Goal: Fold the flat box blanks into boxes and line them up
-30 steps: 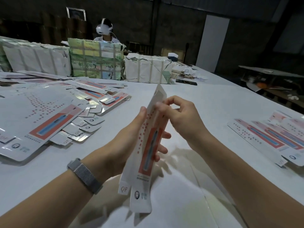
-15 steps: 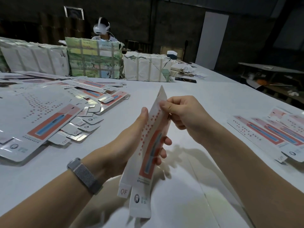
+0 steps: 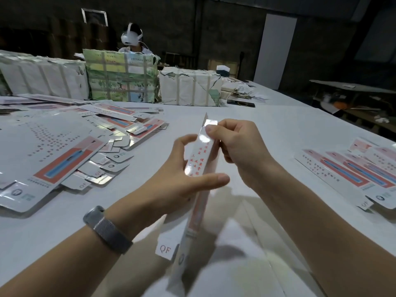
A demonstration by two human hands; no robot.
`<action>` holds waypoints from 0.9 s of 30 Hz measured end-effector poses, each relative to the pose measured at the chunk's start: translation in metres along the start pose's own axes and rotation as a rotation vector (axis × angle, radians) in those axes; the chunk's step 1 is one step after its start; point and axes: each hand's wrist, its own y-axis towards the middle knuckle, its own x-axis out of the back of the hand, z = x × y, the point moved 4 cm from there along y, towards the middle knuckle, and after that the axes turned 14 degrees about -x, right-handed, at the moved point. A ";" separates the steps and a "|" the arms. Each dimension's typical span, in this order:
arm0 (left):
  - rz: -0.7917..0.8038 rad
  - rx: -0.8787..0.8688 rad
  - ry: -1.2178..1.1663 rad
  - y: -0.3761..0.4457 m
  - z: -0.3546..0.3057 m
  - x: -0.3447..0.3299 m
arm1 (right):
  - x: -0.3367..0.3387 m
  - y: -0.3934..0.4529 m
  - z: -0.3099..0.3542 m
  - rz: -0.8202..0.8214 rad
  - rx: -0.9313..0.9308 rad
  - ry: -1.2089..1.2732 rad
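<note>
Head view showed my left hand [image 3: 182,179] gripping the blank [image 3: 198,189] mid-length, upright above the near table [image 3: 278,125], right hand [image 3: 233,146] pinching its far end; I judged a skewed squeeze could crease it off-score.

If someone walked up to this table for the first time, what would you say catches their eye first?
First, the long white-and-red box blank held upright at centre: the left hand grips its middle while the right hand pinches its top. Next, the loose heap of flat blanks spread on the table's left side, and a neater row of blanks at the right edge.
</note>
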 end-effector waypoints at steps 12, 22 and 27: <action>-0.209 -0.211 -0.048 0.003 -0.002 0.013 | -0.011 -0.011 -0.009 -0.184 0.212 -0.082; -0.169 -0.269 -0.032 0.000 -0.002 0.001 | -0.034 -0.016 -0.027 -0.061 0.140 -0.006; -0.219 -0.321 -0.029 0.001 -0.001 -0.001 | -0.037 -0.018 -0.022 -0.010 0.163 0.058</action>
